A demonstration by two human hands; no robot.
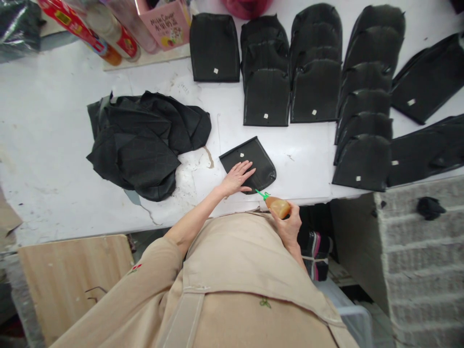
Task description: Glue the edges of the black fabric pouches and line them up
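Observation:
A black rounded fabric piece (pixel 263 166) with a small white tag lies at the table's front edge. My left hand (pixel 237 179) rests flat on it, fingers spread. Wrapped in my right hand (pixel 289 223) is a squeeze bottle (pixel 278 207) of amber liquid with a green nozzle. The nozzle tip points at the near edge of the black piece; whether it touches, I cannot tell. To the left sits a crumpled heap of black fabric (pixel 145 140).
Overlapping stacks of similar black pieces (pixel 266 99) line the back and right of the white table (pixel 47 145). A pink box (pixel 165 24) and several bottles stand at the back left. A wooden board (pixel 72 280) is below left, a grey ridged surface (pixel 427 261) below right.

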